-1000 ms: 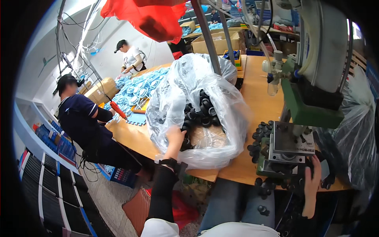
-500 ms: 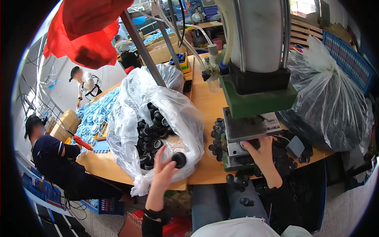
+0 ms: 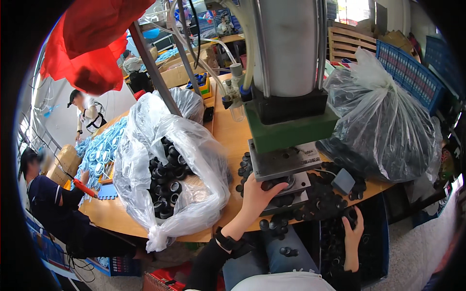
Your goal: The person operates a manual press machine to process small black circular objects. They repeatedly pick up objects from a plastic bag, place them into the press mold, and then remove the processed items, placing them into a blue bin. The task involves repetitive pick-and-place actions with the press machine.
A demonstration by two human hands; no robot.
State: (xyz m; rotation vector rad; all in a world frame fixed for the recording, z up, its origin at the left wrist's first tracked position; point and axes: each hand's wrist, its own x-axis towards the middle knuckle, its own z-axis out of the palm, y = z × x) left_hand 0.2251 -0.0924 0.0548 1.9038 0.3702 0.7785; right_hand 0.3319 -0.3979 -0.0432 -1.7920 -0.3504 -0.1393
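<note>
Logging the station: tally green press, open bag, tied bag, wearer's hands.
Green press: 1
Open bag: 1
Tied bag: 1
Left hand and right hand: 2
Total: 5
Plastic behind the open bag: unclear if separate, not counted.

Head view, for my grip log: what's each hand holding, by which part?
The right hand holds a black piece by its sides. The left hand seems to hold a dark piece at the press; which part is unclear.

In the middle of the frame, the left hand (image 3: 257,198) is at the green press (image 3: 290,130); at lower right, the right hand (image 3: 353,232) holds one black part (image 3: 349,215).
</note>
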